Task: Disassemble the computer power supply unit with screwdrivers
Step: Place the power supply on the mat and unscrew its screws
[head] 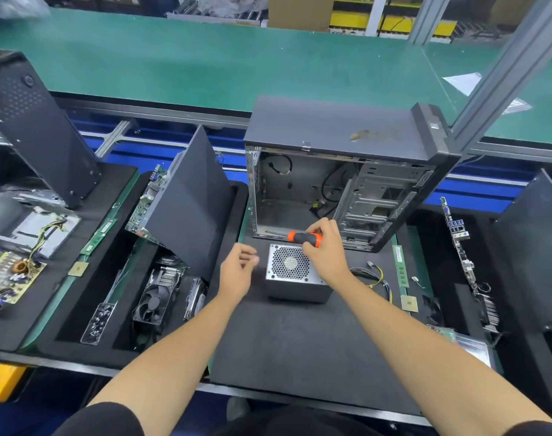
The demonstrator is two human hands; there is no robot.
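With the right hand (323, 247) gripping the orange-and-black screwdriver (304, 238) above the grey metal power supply box (295, 275) and the left hand (237, 269) loose and empty just beside it, the unbraced box could skid once torque comes.

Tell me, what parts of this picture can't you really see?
All in the head view:
- The screwdriver tip: hidden behind the right hand that grips the handle.
- Screws on the power supply: too small to make out, and the right hand covers one corner.
- The left hand: its fingers are blurred, so touching or not is unclear.
- The yellow box: cut off by the left edge.
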